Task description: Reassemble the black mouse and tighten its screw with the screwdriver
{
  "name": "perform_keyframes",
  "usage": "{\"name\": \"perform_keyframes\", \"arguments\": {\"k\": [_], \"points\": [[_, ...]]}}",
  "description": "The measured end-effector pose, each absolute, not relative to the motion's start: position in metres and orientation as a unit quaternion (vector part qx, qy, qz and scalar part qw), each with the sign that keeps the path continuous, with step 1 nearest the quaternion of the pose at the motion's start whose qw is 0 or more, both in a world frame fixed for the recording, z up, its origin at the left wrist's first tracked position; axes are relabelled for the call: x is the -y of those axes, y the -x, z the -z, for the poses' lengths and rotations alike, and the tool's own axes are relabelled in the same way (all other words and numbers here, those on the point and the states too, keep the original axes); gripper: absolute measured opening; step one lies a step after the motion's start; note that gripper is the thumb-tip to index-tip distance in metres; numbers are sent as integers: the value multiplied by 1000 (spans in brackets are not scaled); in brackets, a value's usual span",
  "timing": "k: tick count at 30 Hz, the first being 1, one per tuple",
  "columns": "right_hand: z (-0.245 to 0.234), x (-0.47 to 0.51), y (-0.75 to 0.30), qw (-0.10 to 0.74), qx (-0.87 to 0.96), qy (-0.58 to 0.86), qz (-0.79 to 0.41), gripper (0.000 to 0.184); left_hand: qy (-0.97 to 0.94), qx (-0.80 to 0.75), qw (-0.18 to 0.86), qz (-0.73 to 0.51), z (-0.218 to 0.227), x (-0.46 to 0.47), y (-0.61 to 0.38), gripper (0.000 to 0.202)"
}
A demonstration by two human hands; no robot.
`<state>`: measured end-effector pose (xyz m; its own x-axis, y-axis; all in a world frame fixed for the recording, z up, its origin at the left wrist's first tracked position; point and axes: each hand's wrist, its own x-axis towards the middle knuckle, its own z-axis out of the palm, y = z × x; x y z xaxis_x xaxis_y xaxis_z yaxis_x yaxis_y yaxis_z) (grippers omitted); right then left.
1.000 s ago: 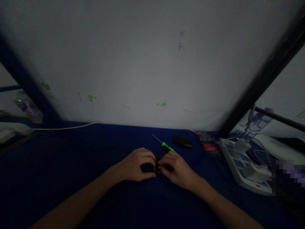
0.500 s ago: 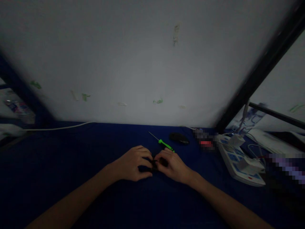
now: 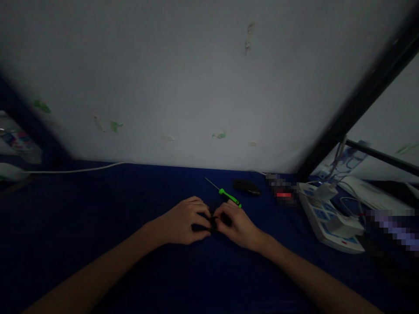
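Note:
A small dark object [image 3: 213, 223] lies low over the blue tabletop between my two hands; the dim light hides its kind. My left hand [image 3: 187, 221] grips it from the left, its fingers bent with gaps between them and the thumb nearest me. From the right, my right hand [image 3: 238, 226] pinches the same object between thumb and index finger. Just beyond the right hand lies a screwdriver [image 3: 230, 197] with a green and black handle, its thin shaft angled toward the back left. A black, rounded piece shaped like a computer mouse [image 3: 247, 187] rests behind it.
On the right is a white power strip [image 3: 322, 233] with plugs and cables. Pixelated items [image 3: 282, 192] sit left of it. A white cable [image 3: 81, 169] runs along the back left, near a plastic bottle [image 3: 21, 141]. A pale wall [image 3: 183, 87] closes off the back.
The camera view has shifted slightly. Both hands keep their places on the small dark object, with barely any finger movement visible. The screwdriver and the mouse-shaped piece stay where they were.

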<state>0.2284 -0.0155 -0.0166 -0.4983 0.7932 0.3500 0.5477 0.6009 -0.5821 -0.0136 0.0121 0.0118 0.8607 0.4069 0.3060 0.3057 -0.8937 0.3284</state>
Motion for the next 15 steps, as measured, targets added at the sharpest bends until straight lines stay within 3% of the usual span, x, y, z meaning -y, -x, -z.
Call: {"name": "perform_keyframes", "arguments": {"k": [15], "points": [[20, 19, -226, 334, 842, 387, -174, 11, -959, -192, 115, -171, -9, -13, 15, 9]]}}
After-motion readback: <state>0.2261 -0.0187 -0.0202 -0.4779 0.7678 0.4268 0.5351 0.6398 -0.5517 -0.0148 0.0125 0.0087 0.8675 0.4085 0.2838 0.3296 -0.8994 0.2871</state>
